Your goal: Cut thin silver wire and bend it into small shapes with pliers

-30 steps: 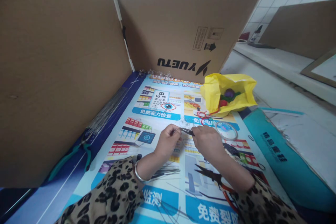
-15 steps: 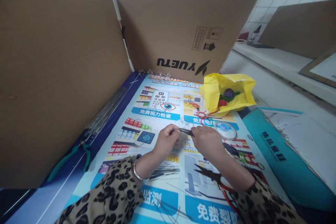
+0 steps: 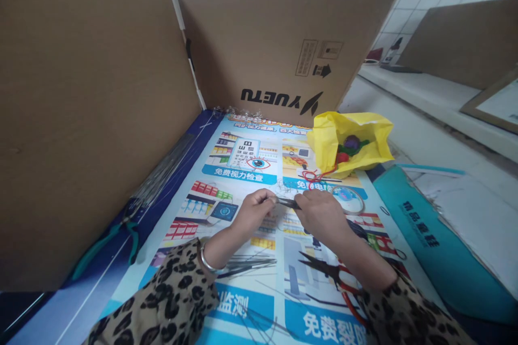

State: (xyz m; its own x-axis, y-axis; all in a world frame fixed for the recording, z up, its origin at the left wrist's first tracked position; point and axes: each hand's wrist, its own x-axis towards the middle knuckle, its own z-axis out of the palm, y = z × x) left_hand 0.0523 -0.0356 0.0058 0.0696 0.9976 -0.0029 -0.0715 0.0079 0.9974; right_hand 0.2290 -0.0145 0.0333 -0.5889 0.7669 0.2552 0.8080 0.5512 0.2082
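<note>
My right hand [image 3: 321,214] is closed round a pair of pliers, its handles mostly hidden in the palm. The dark narrow jaws of the pliers [image 3: 288,202] point left and meet the fingertips of my left hand [image 3: 256,214]. That hand pinches a thin wire, most of which its fingers hide. Below my hands lie a bundle of cut wires [image 3: 249,265] and scissors [image 3: 324,268] with red handles, blades partly apart. Fine bent wires [image 3: 285,187] rest on the printed sheet just beyond my fingers.
Cardboard panels [image 3: 279,38] stand at the back and left. A yellow bag [image 3: 326,143] holds coloured balls, with red cord trailing out. Teal-handled pliers [image 3: 131,240] and long wires [image 3: 165,172] lie left. A clear ring [image 3: 348,199] and a teal box [image 3: 429,237] are right.
Both hands stay almost in place with the pliers at the left fingertips. My left forearm has dropped slightly and my right forearm has shifted a little to the right.
</note>
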